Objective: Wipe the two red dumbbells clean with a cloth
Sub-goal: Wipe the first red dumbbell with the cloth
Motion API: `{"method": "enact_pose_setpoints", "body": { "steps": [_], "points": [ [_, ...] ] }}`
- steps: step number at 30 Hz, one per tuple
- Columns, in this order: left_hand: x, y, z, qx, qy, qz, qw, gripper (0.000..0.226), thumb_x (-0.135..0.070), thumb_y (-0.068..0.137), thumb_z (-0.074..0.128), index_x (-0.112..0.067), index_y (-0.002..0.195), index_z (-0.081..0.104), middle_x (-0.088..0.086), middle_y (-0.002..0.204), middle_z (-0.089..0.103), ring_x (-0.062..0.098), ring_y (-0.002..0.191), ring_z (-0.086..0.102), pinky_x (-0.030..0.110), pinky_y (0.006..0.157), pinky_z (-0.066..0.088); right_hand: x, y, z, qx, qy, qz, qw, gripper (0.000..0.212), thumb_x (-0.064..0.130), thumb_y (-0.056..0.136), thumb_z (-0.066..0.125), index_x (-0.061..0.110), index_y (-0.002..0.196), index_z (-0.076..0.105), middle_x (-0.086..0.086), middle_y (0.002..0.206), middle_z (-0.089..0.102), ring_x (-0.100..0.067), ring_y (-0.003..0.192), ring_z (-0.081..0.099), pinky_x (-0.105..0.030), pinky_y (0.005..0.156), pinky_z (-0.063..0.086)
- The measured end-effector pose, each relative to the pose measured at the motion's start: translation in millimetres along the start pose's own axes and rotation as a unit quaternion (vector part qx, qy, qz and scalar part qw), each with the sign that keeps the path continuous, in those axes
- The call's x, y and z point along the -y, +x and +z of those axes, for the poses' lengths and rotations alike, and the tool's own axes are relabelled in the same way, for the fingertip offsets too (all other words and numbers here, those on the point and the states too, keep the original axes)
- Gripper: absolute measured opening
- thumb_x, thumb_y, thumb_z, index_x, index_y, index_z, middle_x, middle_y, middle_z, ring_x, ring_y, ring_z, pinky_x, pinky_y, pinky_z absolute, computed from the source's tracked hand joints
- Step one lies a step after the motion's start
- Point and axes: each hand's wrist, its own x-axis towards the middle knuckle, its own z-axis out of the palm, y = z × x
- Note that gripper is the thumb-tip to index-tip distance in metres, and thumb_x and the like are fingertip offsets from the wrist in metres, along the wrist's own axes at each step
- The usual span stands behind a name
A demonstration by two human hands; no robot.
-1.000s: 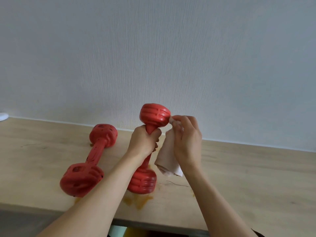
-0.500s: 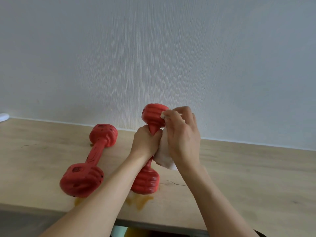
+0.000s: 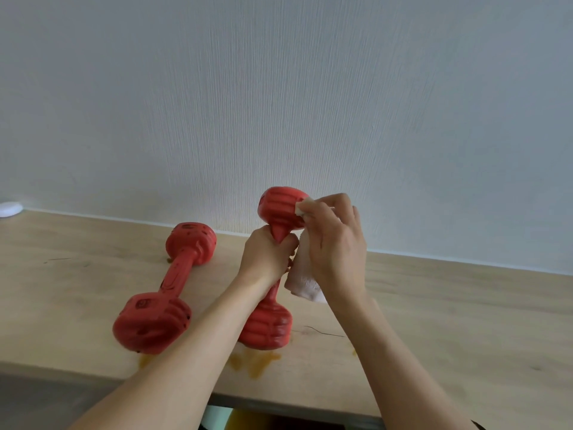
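One red dumbbell (image 3: 279, 209) stands tilted on its lower head on the wooden table (image 3: 449, 321). My left hand (image 3: 266, 259) grips its handle just under the upper head. My right hand (image 3: 336, 246) holds a pale cloth (image 3: 302, 279) and presses a corner of it against the right side of the upper head; the rest of the cloth hangs below my palm. The second red dumbbell (image 3: 167, 290) lies flat on the table to the left, with dark marks on it, untouched.
Yellowish stains (image 3: 254, 361) mark the table by the standing dumbbell's base and the front edge. A white round object (image 3: 9, 208) sits at the far left by the wall. The pale wall rises directly behind the table.
My right hand with the cloth moved left and up onto the upper head of the held dumbbell. The left hand kept its grip on the handle; the other dumbbell stayed put.
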Motion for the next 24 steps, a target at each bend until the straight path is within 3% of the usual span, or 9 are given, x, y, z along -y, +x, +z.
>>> {"method": "enact_pose_setpoints", "body": {
  "steps": [2,7,14,18,21,24],
  "points": [
    [1,2,0,0.004,-0.001,-0.002,1.000,0.020,-0.009,0.083,0.051,-0.009,0.063,0.055,0.005,0.055,0.057,0.017,0.044,0.054,0.026,0.052,0.044,-9,-2,1,0.001,0.055,0.028,0.998,0.028,0.025,0.089,0.044,0.016,0.094,0.069,-0.001,0.096,0.057,-0.029,0.086,0.055,-0.043,0.061,0.050],
    [2,1,-2,0.009,-0.020,-0.005,1.000,0.021,-0.009,0.085,0.052,-0.010,0.064,0.054,0.002,0.054,0.054,0.009,0.039,0.050,0.022,0.046,0.041,-26,-7,3,0.018,0.102,0.094,0.990,0.022,0.008,0.086,0.050,0.016,0.094,0.070,0.000,0.099,0.057,-0.029,0.094,0.058,-0.048,0.074,0.052],
    [4,3,-1,0.008,-0.025,-0.019,0.999,0.021,-0.015,0.081,0.051,-0.007,0.062,0.057,0.004,0.050,0.058,0.017,0.041,0.054,0.027,0.050,0.043,-8,-7,15,0.003,0.090,0.003,0.996,0.023,0.012,0.094,0.051,0.017,0.109,0.068,-0.002,0.115,0.058,-0.026,0.103,0.052,-0.022,0.082,0.042],
    [3,2,1,0.021,-0.033,-0.029,0.999,0.018,-0.021,0.073,0.052,-0.009,0.061,0.058,0.005,0.052,0.056,0.023,0.048,0.054,0.030,0.051,0.045,-25,-12,16,-0.007,0.151,0.037,0.988,0.025,0.006,0.091,0.058,0.016,0.112,0.069,0.007,0.108,0.056,-0.024,0.097,0.059,-0.029,0.082,0.048],
    [3,1,-2,0.025,-0.061,-0.032,0.997,0.021,-0.010,0.086,0.054,-0.011,0.065,0.056,0.002,0.053,0.052,0.014,0.044,0.051,0.023,0.045,0.040,-26,-12,11,0.003,0.180,0.078,0.981,0.023,0.010,0.091,0.060,0.015,0.111,0.070,0.006,0.100,0.058,-0.005,0.091,0.058,-0.017,0.079,0.046],
    [4,0,-5,0.025,-0.081,-0.037,0.996,0.023,-0.010,0.087,0.055,-0.011,0.064,0.056,0.001,0.053,0.052,0.013,0.044,0.049,0.024,0.046,0.040,-28,-13,9,0.016,0.190,0.087,0.978,0.023,0.011,0.090,0.060,0.014,0.111,0.070,0.000,0.099,0.060,-0.005,0.088,0.057,-0.015,0.077,0.046]
  ]
}}
